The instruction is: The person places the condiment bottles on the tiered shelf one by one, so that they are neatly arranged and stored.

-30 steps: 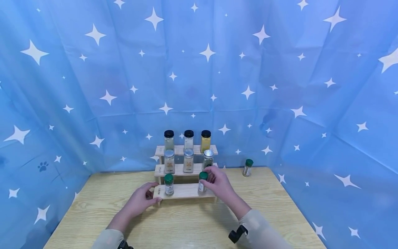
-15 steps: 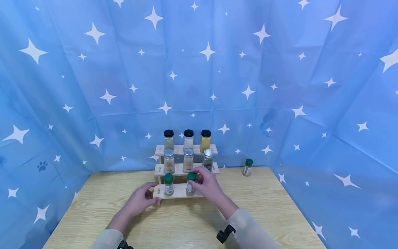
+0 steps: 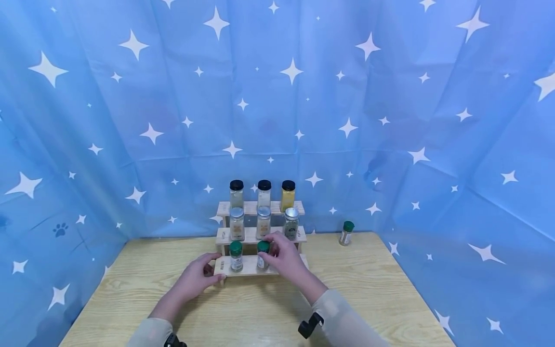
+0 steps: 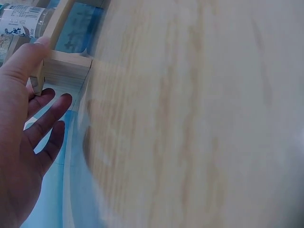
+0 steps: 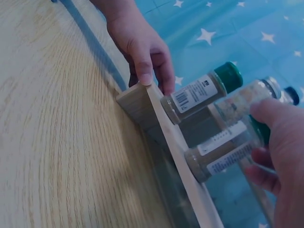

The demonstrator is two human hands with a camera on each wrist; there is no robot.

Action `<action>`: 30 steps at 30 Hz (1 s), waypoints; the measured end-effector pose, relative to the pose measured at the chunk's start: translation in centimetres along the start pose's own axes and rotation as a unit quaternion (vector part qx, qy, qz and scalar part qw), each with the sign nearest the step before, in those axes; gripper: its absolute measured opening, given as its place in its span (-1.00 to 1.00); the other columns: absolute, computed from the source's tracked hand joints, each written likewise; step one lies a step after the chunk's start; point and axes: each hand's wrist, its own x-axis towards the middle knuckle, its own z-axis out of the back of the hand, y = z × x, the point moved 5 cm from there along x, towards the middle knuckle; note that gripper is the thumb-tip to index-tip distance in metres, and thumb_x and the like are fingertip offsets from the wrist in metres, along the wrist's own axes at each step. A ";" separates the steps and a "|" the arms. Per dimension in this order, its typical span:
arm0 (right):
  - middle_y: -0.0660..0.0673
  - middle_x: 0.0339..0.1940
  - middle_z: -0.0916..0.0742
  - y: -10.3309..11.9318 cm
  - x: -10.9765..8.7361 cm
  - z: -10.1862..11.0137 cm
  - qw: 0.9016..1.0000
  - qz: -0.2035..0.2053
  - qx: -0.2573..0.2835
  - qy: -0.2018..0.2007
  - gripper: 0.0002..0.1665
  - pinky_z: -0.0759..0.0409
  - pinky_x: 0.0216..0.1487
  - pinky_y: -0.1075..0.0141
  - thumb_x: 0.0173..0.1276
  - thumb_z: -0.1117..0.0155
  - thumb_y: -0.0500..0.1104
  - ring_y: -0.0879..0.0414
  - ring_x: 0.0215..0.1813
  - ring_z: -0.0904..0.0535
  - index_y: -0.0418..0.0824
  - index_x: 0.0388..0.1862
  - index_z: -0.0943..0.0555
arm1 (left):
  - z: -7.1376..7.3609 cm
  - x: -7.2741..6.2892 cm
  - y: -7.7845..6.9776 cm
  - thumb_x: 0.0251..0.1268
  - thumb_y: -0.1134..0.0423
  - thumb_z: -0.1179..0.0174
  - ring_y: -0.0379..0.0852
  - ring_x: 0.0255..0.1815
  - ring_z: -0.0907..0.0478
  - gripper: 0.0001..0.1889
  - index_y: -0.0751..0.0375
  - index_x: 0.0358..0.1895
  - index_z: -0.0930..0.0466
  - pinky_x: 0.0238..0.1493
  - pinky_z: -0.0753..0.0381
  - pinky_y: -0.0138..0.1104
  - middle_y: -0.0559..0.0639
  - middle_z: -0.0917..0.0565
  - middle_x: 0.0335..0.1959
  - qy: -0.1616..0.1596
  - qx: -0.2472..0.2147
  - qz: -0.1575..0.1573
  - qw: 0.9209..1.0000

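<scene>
A three-step wooden spice rack (image 3: 249,268) stands on the table. My left hand (image 3: 196,280) holds the left end of its lowest step, thumb on the front edge (image 4: 29,57) and the other fingers reaching behind. With thumb and fingers, my right hand (image 3: 288,260) pinches the green cap of a small spice jar (image 5: 223,151), which stands upright at the middle of that step. Left of it, on the same step, is a matching green-capped spice jar (image 3: 236,260); a gap separates the two.
Silver-capped jars (image 3: 237,227) line the middle step, close behind the right fingers. Black-capped jars (image 3: 288,197) stand on the top step. Another green-capped jar (image 3: 345,234) is on the table at the back right. A blue starry curtain (image 3: 338,120) hangs behind the table (image 3: 243,318).
My right hand has moved left with the green-capped spice jar, from the right end of the lowest step to its middle. The left hand has stayed on the rack's end.
</scene>
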 end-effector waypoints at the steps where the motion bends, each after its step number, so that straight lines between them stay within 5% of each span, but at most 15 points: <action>1: 0.09 -0.06 -0.67 -0.1 0.0 0.0 1.000 -0.003 0.003 -0.001 -0.59 -0.68 -0.26 0.31 0.53 -0.57 -0.15 0.18 -0.24 -0.60 -0.02 0.27 -0.67 | 0.0 0.0 0.0 0.32 0.00 -0.64 -0.22 -0.12 -0.64 -0.24 0.06 0.54 -0.58 -0.06 -0.69 -0.19 -0.10 -0.71 0.13 0.000 -0.001 0.000 1.000; 17: 0.08 -0.05 -0.67 -0.6 -0.1 -0.2 1.000 -0.004 0.025 -0.011 -0.54 -0.68 -0.22 0.32 0.51 -0.59 -0.18 0.18 -0.21 -0.61 -0.04 0.31 -0.67 | -0.1 -0.1 0.0 0.32 0.06 -0.64 -0.19 -0.12 -0.65 -0.25 0.08 0.54 -0.58 -0.05 -0.70 -0.19 -0.09 -0.71 0.10 -0.001 -0.002 0.003 1.000; 25: 0.00 0.25 -0.64 -0.7 -0.7 -0.1 0.999 -0.024 0.026 0.011 -0.32 -0.72 -0.24 0.30 0.51 -0.59 -0.16 0.18 -0.18 -0.63 0.00 0.53 -0.55 | -0.1 -0.1 0.1 0.31 0.03 -0.65 -0.21 -0.11 -0.65 -0.25 0.07 0.54 -0.59 -0.05 -0.70 -0.20 -0.07 -0.71 0.17 -0.001 -0.005 0.006 1.000; 30: -0.01 0.19 -0.63 -1.5 -1.9 1.3 0.999 -0.046 0.027 0.007 -0.41 -0.75 -0.19 0.27 0.51 -0.58 -0.15 0.14 -0.14 -0.64 -0.03 0.44 -0.59 | -0.1 0.0 0.2 0.31 0.02 -0.65 -0.21 -0.11 -0.65 -0.24 0.06 0.53 -0.59 -0.04 -0.71 -0.19 -0.07 -0.71 0.16 -0.001 -0.008 0.004 1.000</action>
